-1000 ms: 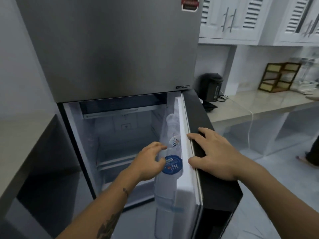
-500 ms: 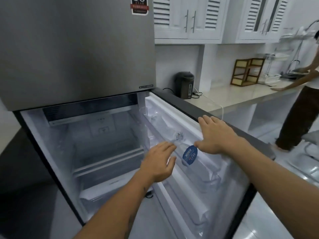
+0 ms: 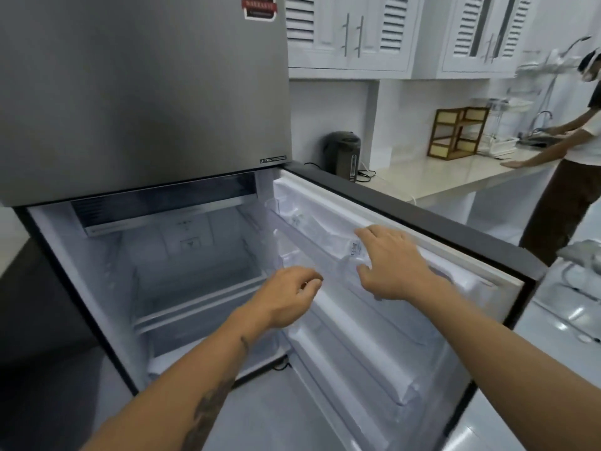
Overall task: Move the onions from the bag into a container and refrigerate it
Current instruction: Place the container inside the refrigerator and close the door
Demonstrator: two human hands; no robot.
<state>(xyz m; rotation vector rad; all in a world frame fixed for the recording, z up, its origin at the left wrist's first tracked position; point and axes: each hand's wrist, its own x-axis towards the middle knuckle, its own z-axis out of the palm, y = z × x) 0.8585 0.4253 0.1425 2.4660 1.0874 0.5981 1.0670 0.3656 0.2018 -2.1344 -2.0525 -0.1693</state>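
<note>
The fridge's lower compartment (image 3: 182, 255) stands open, with bare white shelves (image 3: 198, 304) inside. Its door (image 3: 413, 216) is swung wide to the right. Clear water bottles (image 3: 312, 222) lie in the top door rack. My right hand (image 3: 393, 265) is spread flat over that rack, on or just above a bottle, gripping nothing. My left hand (image 3: 286, 297) hovers in front of the opening beside the door's inner edge, fingers loosely curled and holding nothing. No onions, bag or container are in view.
The grey freezer door (image 3: 146, 92) above is closed. A dark cabinet (image 3: 39, 304) flanks the fridge's left. Behind the door, a counter (image 3: 455, 177) holds a black water boiler (image 3: 344, 154) and a wooden rack (image 3: 458, 131). Another person (image 3: 559, 196) stands at the counter's far end.
The fridge door has swung from nearly edge-on to wide open. My right hand left the door's top edge and moved over the bottle rack; my left hand came off the bottle.
</note>
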